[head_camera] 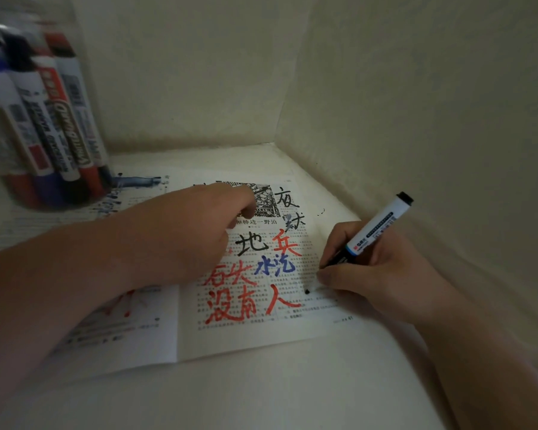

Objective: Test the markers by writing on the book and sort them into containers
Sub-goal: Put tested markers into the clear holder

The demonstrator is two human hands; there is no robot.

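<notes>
You were well into the testing, judging by the page. The open book [239, 333] lay flat on the tabletop [261, 392], and its right-hand page carried large handwritten characters in black, red and blue over the print, so several colours looked tried. The left-hand page showed red and blue smears too.

Your right hand [364, 274] had its grip clenched around a marker [376, 226], fingers pinching low on the barrel, the black end pointing up and back toward the wall. The tip was hidden behind your fingers, low over the right margin of the page. A small black dot [307, 291] sat just beside them, likely the start of this marker's test.

Your left hand [193, 234] rested on the upper middle of the book, pinning it down; its grip looked released, fingers loosely bent and nothing visibly in it.

At the far left a clear jar [69, 23] stood on the top edge of the book, packed with upright markers [59, 125], red, blue and black ends down. It was blurred, so you could not tell whether those were tested ones or ones waiting. No second container showed, so the sorting side was hard to gauge.

The tabletop was white and smooth, tucked into a corner of plain cream walls [416, 88], and the light was dim.
</notes>
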